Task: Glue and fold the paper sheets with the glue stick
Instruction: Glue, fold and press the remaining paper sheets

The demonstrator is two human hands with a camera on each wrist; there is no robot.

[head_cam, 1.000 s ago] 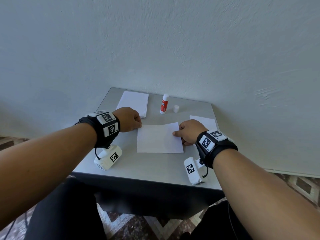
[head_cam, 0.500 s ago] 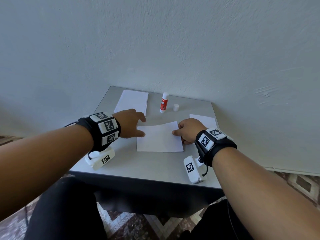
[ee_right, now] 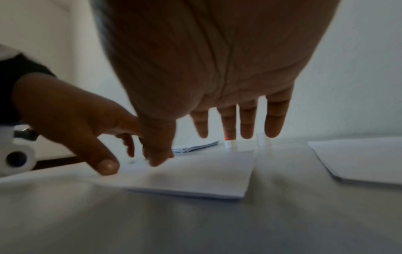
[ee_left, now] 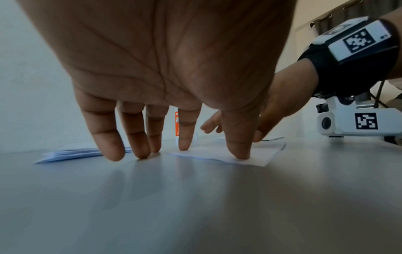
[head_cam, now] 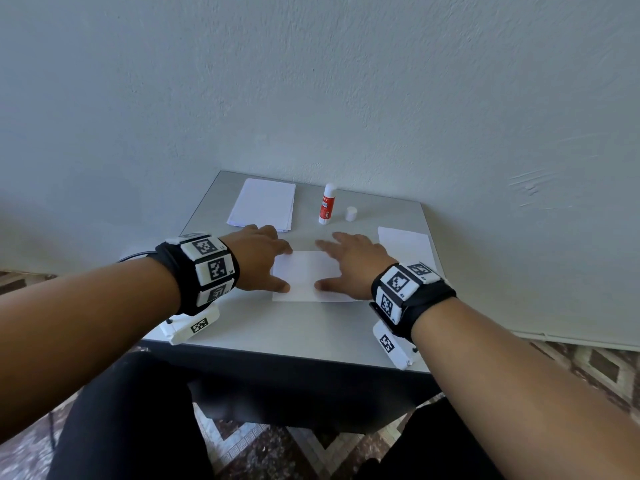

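Note:
A folded white paper sheet (head_cam: 304, 277) lies flat in the middle of the grey table (head_cam: 277, 327). My left hand (head_cam: 266, 265) is spread over its left edge, fingers straight, and the thumb (ee_left: 241, 153) presses on the sheet (ee_left: 259, 154). My right hand (head_cam: 341, 265) lies flat over the right half, its thumb (ee_right: 157, 158) down on the paper (ee_right: 206, 175) and its fingers stretched past the far edge. The red and white glue stick (head_cam: 327, 204) stands uncapped behind the sheet, with its white cap (head_cam: 350, 213) beside it. Neither hand holds anything.
A stack of white sheets (head_cam: 263, 206) lies at the back left, just beyond my left fingers. Another folded sheet (head_cam: 405, 240) rests at the right edge of the table. A plain wall (head_cam: 311, 98) rises directly behind the table.
Both hands have uncurled from loose fists and spread flat. The right hand slid left onto the sheet, and the left hand moved onto its left edge. The sheet's raised far edge now lies flatter.

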